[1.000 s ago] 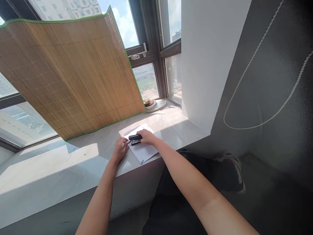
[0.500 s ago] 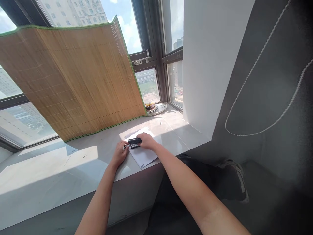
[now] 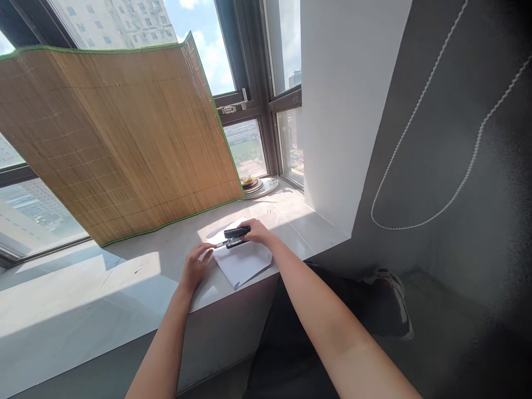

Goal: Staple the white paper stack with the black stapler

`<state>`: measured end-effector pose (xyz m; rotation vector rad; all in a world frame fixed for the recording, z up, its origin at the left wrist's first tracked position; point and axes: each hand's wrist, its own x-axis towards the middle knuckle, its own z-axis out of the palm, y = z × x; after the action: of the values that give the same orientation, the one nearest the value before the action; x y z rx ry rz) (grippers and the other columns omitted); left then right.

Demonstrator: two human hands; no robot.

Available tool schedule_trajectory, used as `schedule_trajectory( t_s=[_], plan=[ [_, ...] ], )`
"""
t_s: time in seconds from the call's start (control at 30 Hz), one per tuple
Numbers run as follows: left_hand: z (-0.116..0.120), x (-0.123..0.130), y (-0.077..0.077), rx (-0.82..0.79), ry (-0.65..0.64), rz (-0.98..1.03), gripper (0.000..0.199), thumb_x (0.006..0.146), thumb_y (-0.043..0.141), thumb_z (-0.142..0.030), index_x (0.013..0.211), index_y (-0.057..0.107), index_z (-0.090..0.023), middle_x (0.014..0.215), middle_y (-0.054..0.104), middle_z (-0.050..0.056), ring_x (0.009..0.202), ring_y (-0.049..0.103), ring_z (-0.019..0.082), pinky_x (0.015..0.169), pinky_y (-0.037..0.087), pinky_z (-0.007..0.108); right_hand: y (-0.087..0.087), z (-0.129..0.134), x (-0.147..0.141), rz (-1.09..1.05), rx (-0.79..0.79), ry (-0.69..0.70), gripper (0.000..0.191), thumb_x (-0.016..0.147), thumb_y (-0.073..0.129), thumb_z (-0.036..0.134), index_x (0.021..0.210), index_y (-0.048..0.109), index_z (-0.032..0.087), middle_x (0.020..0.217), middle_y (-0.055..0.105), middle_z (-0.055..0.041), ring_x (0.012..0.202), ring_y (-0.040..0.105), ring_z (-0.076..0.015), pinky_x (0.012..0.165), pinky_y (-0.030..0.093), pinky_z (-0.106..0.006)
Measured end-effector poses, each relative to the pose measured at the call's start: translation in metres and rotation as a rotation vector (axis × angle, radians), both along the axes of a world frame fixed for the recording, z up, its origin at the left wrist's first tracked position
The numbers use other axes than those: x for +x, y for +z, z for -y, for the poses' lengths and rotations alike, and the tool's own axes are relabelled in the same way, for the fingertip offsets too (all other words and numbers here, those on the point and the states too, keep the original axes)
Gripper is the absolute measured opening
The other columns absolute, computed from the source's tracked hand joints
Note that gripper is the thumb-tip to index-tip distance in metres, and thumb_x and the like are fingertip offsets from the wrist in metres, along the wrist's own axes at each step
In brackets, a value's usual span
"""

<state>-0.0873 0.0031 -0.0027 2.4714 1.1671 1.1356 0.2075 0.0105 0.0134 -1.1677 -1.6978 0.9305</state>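
A black stapler (image 3: 237, 236) is held over folded white paper (image 3: 245, 266) on the ledge. My right hand (image 3: 256, 231) is closed round its right end. From its left end a thin, metallic-looking piece (image 3: 220, 244) sticks out towards my left hand (image 3: 196, 265). The stretched index finger of that hand reaches the tip of this piece; whether it presses on it I cannot tell. The left thumb is apart from the index finger, and the other fingers are partly hidden.
The pale tiled ledge (image 3: 137, 299) runs below the windows. A bamboo mat (image 3: 137, 144) with green edging leans against the glass. Stacked plates (image 3: 260, 187) stand in the corner. Two tiny staple-like bits (image 3: 269, 211) lie behind the paper. A beaded cord (image 3: 393, 228) hangs at the right.
The stapler and my right hand have shifted right, apart from my left hand. The left fingers have loosened and spread, and the thin piece between hand and stapler shows more clearly.
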Motion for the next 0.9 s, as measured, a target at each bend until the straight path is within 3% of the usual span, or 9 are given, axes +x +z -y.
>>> schedule_trajectory(
  t_s=[0.1,0.27,0.37,0.47,0.57,0.7,0.9],
  plan=[
    [0.004,0.002,0.003,0.037,-0.033,0.023,0.025,0.101,0.058,-0.040,0.111,0.078,-0.028,0.116,0.076,0.008,0.109,0.071,0.026,0.098,0.057,0.042,0.000,0.000,0.004,-0.049,0.002,0.059,0.037,0.066,0.074,0.012,0.102,0.082,0.019,0.088,0.075,-0.0004,0.084,0.067,-0.0181,0.074,0.050,-0.025],
    [0.007,0.001,0.003,0.086,-0.104,0.044,0.021,0.101,0.063,-0.042,0.097,0.077,-0.026,0.104,0.078,0.005,0.099,0.074,0.024,0.091,0.059,0.040,0.003,0.002,0.008,-0.061,0.022,0.140,0.034,0.065,0.076,0.015,0.099,0.082,0.018,0.086,0.073,-0.0012,0.083,0.066,-0.0180,0.073,0.050,-0.024],
    [0.005,-0.001,-0.001,0.081,-0.042,0.086,0.020,0.096,0.069,-0.046,0.100,0.073,-0.027,0.099,0.079,0.003,0.094,0.076,0.024,0.086,0.059,0.040,0.003,0.002,0.008,-0.078,0.005,0.148,0.034,0.064,0.076,0.014,0.098,0.083,0.018,0.085,0.073,-0.0013,0.081,0.065,-0.0178,0.072,0.050,-0.024],
    [0.004,-0.001,-0.004,0.043,-0.005,0.130,0.033,0.088,0.078,-0.051,0.108,0.069,-0.027,0.091,0.079,0.001,0.087,0.076,0.024,0.084,0.059,0.040,0.004,0.005,0.000,-0.078,-0.009,0.222,0.036,0.064,0.076,0.012,0.099,0.083,0.018,0.083,0.073,-0.0004,0.079,0.066,-0.0175,0.070,0.050,-0.024],
    [0.004,-0.002,-0.004,0.044,-0.017,0.120,0.037,0.080,0.084,-0.053,0.100,0.069,-0.025,0.089,0.078,0.000,0.083,0.074,0.022,0.081,0.057,0.038,0.010,0.013,-0.017,0.000,0.056,0.295,0.036,0.064,0.078,0.011,0.098,0.083,0.019,0.081,0.073,0.0017,0.079,0.065,-0.0166,0.070,0.048,-0.023],
    [0.004,-0.002,-0.001,0.070,0.054,0.141,0.034,0.080,0.081,-0.054,0.091,0.068,-0.024,0.085,0.075,0.000,0.076,0.068,0.020,0.074,0.053,0.034,0.021,0.025,-0.036,0.077,0.186,0.269,0.035,0.066,0.079,0.008,0.098,0.083,0.020,0.084,0.074,0.0027,0.083,0.066,-0.0159,0.074,0.046,-0.022],
    [0.003,-0.001,-0.002,0.036,0.058,0.105,0.042,0.076,0.083,-0.057,0.095,0.066,-0.024,0.089,0.072,0.002,0.079,0.065,0.021,0.076,0.052,0.035,0.020,0.024,-0.037,0.071,0.198,0.227,0.033,0.064,0.084,0.009,0.095,0.083,0.019,0.079,0.074,0.0031,0.079,0.066,-0.0157,0.070,0.046,-0.022]
  ],
)
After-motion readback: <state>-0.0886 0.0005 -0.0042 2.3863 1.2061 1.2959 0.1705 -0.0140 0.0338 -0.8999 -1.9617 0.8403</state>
